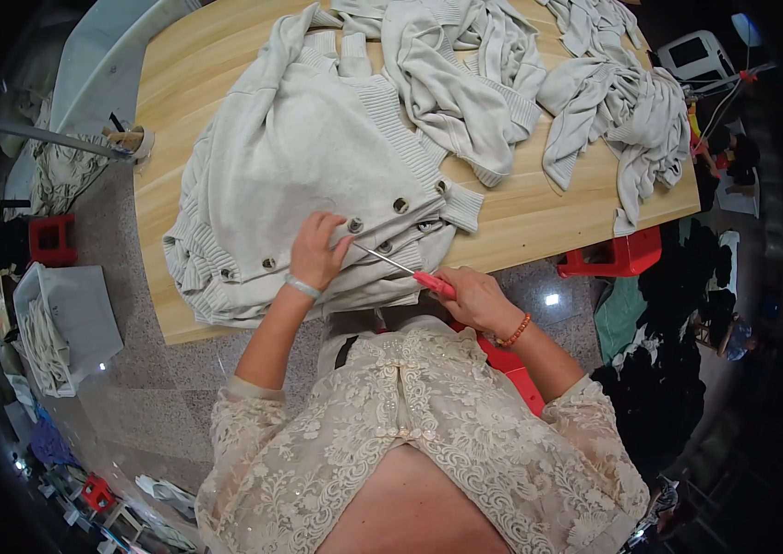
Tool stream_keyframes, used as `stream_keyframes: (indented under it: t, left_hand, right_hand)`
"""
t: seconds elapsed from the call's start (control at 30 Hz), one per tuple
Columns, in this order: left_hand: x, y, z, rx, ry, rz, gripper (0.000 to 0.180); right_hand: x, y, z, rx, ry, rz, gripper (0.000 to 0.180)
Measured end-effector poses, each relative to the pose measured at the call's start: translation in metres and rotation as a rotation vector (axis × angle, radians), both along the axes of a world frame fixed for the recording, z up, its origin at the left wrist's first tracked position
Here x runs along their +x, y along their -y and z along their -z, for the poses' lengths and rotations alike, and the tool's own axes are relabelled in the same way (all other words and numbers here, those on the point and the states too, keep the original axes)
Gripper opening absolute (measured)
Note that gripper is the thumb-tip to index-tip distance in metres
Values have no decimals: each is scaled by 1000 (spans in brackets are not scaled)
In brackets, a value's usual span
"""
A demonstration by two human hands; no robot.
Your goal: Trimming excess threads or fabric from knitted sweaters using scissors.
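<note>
A light grey-beige knit cardigan [294,157] with dark round buttons lies spread on top of a stack of similar knits, at the near edge of the wooden table. Beside one button [355,224] on its front band, my left hand [317,249] has thumb and fingertips closed around the button's edge. My right hand [476,300] is wrapped around the red handle of a tool [435,284] with a long thin metal end. That end points left toward the same button. Whether the tip touches the knit, I cannot tell.
More crumpled grey knits [465,83] lie farther back, and another heap [631,120] hangs over the table's [511,217] right edge. Red stools [618,254] stand at both sides. A white bin [68,328] with knits is at left, dark fabric [659,388] at right.
</note>
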State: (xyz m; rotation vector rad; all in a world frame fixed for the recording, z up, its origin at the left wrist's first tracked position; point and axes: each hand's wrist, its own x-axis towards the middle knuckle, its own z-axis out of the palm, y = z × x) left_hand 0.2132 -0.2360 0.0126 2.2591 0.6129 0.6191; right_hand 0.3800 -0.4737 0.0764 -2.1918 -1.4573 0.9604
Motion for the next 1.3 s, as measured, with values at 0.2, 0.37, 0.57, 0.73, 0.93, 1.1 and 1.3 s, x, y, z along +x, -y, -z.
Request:
stream_keyframes:
  t: [0.2,0.37,0.57,0.73,0.93,1.1,1.3]
  left_hand:
    - [24,-2,26,-95,-265,77,23]
    - [16,-15,34,-282,-204,194,13]
    - [37,1,6,103,-191,207,22]
    - [93,23,10,-83,-117,201,33]
    - [100,5,32,-175,-270,348,12]
    - [96,-1,29,-214,-237,440,8]
    - [141,32,8,88,-114,336,26]
  right_hand:
    - [12,7,-10,-124,54,89,24]
    - [5,7,-7,-169,7,5,26]
    - [14,28,0,24,2,134,25]
    - [30,38,-4,-17,49,216,25]
    - [35,45,-4,-122,45,255,26]
    - [34,54,4,-87,-14,251,28]
    - [49,72,7,-42,-1,361,24]
